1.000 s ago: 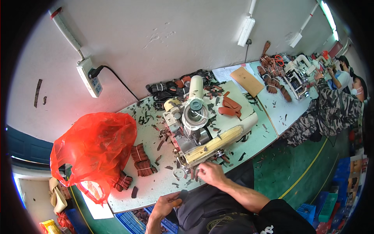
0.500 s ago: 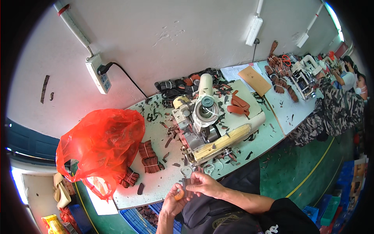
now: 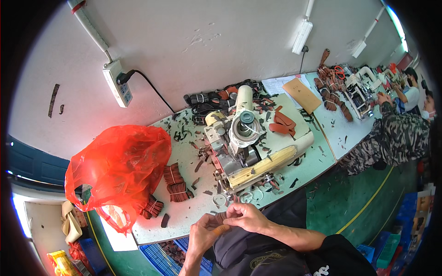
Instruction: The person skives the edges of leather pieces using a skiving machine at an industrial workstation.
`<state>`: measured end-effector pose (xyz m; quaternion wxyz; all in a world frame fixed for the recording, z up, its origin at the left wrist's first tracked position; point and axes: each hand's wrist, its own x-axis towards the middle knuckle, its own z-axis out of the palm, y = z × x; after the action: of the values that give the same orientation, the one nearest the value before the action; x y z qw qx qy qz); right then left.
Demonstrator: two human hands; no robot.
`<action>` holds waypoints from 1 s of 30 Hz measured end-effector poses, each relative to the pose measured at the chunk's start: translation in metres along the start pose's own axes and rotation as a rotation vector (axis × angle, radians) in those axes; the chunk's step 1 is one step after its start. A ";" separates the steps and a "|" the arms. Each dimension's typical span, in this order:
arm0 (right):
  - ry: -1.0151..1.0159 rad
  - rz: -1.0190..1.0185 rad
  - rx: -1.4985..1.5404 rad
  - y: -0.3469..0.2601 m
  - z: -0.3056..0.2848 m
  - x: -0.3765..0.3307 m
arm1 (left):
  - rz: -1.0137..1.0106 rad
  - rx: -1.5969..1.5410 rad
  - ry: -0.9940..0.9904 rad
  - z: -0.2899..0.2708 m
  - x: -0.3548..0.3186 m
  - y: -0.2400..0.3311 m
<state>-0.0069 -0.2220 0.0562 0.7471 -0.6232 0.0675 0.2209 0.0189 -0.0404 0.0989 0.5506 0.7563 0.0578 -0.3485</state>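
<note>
Hands (image 3: 230, 223) pinching brown leather strip (image 3: 220, 217) (flat, narrow), nr sewing machine (image 3: 241, 147)

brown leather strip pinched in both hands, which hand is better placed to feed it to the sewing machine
Probably the right hand: it grips the small brown leather strip from above, nearest the cream-and-grey sewing machine. The left hand sits lower, closer to the body.

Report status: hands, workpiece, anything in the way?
Left hand and right hand together, pinching a small brown leather strip at the table edge. Sewing machine just beyond, untouched. Nothing in the way.
</note>
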 end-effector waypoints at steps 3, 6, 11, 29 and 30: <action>-0.024 0.032 0.040 0.003 -0.002 0.000 | 0.002 -0.094 -0.008 0.001 0.000 -0.002; -0.045 0.107 0.177 -0.001 -0.002 -0.001 | 0.048 -0.308 -0.029 0.001 0.004 -0.012; 0.091 0.082 0.210 -0.013 -0.006 0.000 | 0.000 -0.427 0.165 -0.007 0.011 -0.028; 0.061 -0.154 -0.478 0.010 0.004 -0.004 | -0.150 -1.017 0.189 0.039 0.017 -0.063; 0.080 -0.139 -0.499 0.016 0.005 -0.002 | -0.150 -0.959 0.176 0.038 0.017 -0.062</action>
<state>-0.0162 -0.2162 0.0435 0.5805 -0.7996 -0.0025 0.1539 -0.0156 -0.0541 0.0340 0.8032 0.4381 0.3122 -0.2560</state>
